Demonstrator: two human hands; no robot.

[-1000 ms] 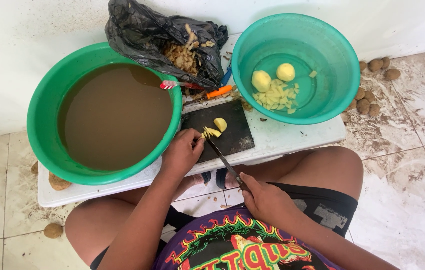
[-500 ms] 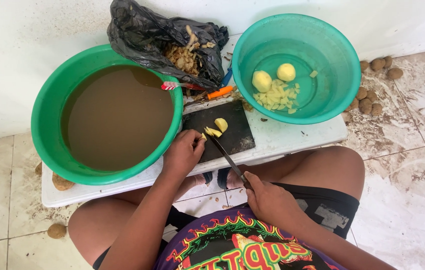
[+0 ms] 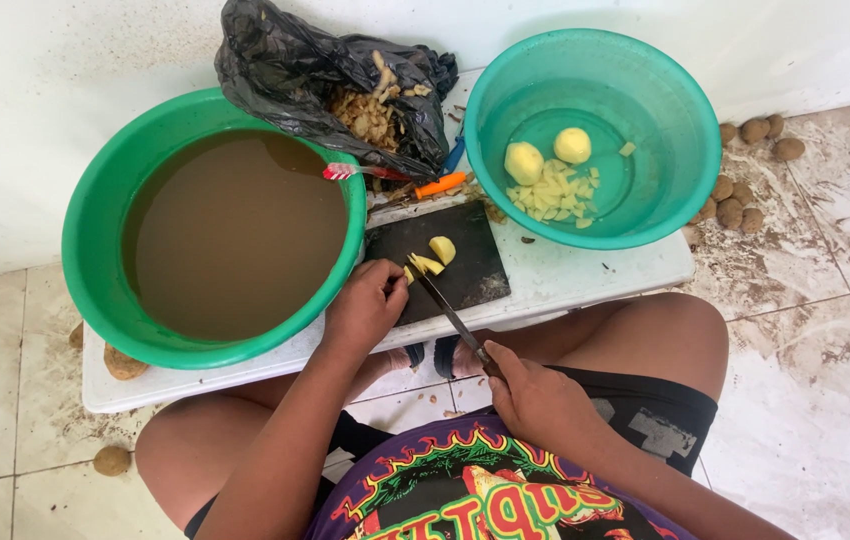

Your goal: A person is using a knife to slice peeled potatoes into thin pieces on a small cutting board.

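Observation:
My left hand (image 3: 365,305) presses down on a peeled yellow potato piece (image 3: 415,268) at the left edge of a dark cutting board (image 3: 460,275). My right hand (image 3: 535,395) grips the handle of a long knife (image 3: 448,310), its blade tip resting against that piece. A second cut potato chunk (image 3: 441,249) lies on the board just beyond.
A large green basin of muddy brown water (image 3: 210,230) sits left on the low white table (image 3: 585,275), a teal basin (image 3: 595,135) with peeled potatoes and cut pieces sits right. A black bag of peelings (image 3: 335,85), a toothbrush (image 3: 360,172) and unpeeled potatoes (image 3: 745,200) on the tiled floor.
The knife blade has shifted slightly against the potato piece under my left hand; both hands stay in nearly the same place. The view has drifted a little.

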